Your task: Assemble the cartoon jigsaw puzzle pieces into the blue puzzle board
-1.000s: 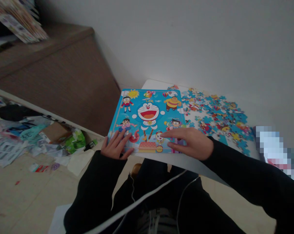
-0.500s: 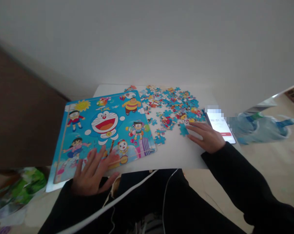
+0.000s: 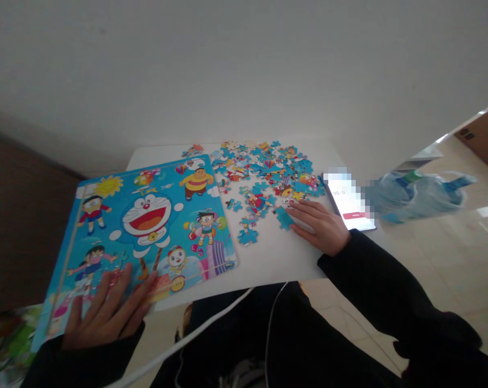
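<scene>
White table (image 3: 263, 264) with board (image 3: 146, 241), pieces (image 3: 260, 199), phone (image 3: 343, 198)

So I count one left hand (image 3: 108, 310), one right hand (image 3: 322, 226), one picture board (image 3: 179, 223) showing six cartoon characters (image 3: 149, 220), one phone (image 3: 349, 202), one white table (image 3: 263, 264), and honestly way too many overlapping puzzle pieces (image 3: 247, 236) to tally.

Left hand (image 3: 106, 310): palm down, fingers spread and extended forward, wrist low at the near left, black sleeve to the wrist. Right hand (image 3: 320, 225): palm down, fingers together, slightly bent and pointing left, thumb below them; wrist roughly straight. Right forearm (image 3: 385, 285): black-sleeved, slanting in from the lower right. Hands: well apart. Legs (image 3: 284, 339): dark-clothed, below, between the arms.
</scene>
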The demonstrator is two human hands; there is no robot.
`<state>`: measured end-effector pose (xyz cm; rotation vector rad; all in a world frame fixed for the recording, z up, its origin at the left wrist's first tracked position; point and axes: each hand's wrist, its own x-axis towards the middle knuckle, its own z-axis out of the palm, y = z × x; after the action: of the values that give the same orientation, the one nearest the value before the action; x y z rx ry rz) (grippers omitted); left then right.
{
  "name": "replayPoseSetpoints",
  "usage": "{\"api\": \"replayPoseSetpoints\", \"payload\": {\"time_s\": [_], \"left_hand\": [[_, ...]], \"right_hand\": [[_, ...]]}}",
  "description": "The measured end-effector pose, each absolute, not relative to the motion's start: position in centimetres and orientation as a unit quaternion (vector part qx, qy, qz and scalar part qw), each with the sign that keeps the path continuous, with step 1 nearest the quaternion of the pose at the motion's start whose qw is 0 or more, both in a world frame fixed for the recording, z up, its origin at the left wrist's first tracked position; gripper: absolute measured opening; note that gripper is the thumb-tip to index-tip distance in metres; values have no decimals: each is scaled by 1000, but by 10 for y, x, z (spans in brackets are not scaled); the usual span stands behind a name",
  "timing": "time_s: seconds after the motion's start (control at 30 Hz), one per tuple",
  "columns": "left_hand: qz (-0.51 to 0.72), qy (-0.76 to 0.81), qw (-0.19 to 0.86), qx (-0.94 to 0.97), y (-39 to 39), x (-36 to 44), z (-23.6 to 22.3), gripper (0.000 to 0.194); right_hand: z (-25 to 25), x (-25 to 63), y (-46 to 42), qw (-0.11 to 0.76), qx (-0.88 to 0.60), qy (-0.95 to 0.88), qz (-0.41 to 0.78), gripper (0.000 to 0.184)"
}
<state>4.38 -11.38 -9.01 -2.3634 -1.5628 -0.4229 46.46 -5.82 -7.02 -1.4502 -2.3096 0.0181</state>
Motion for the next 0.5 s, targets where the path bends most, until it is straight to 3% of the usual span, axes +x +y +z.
{"api": "replayPoseSetpoints", "payload": {"time_s": [0.23,0.4,0.5], "left_hand": [[-214,-437,142,-862,-94,84,-76,61],[-183,-589,189,-764,-99,58,-81,70],[-116,-694,137,-698,-106,36,-83,75]], "right_hand": [[-65,443,-56,153,-511,-846,2,26],[-65,438,-62,160,-529,-833,8,30],[-64,436,-60,146,-552,-820,32,36]]}}
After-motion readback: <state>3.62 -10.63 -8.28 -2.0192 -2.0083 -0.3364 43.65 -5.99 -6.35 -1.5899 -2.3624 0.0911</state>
